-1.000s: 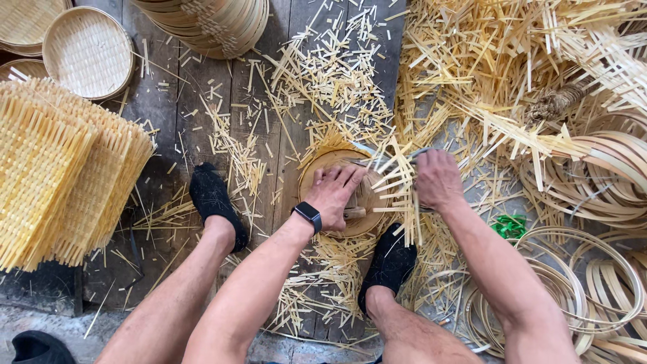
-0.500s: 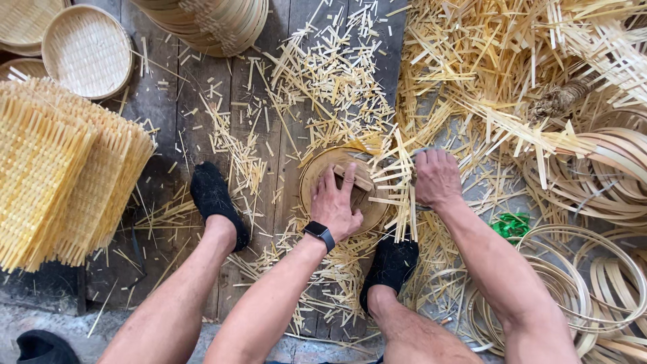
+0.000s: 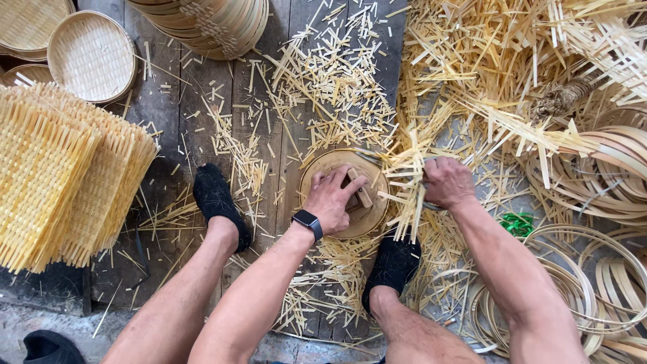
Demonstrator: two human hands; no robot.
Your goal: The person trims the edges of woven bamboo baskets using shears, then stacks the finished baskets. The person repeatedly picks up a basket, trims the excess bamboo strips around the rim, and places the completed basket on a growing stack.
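My left hand (image 3: 333,199), with a dark watch on its wrist, presses down on a round wooden disc (image 3: 364,226) on the plank floor. Its fingers lie over a small wooden block (image 3: 360,189) on top of the disc. Pale bamboo strip ends (image 3: 404,178) stick out from under the disc's right edge. My right hand (image 3: 446,182) is closed in a fist among those strips, on a thin grey metal tool (image 3: 423,160) that is mostly hidden.
Square woven mats (image 3: 54,175) are stacked at the left, with round woven trays (image 3: 91,57) behind them. Bamboo rims (image 3: 209,20) sit at the top, and hoops (image 3: 606,175) lie at the right. My black-socked feet (image 3: 217,202) flank the disc. Cut strips (image 3: 337,81) litter the planks.
My left hand has shifted on the disc, from lying flat to resting over the wooden block. My right hand has stayed at the disc's right edge among the strips.
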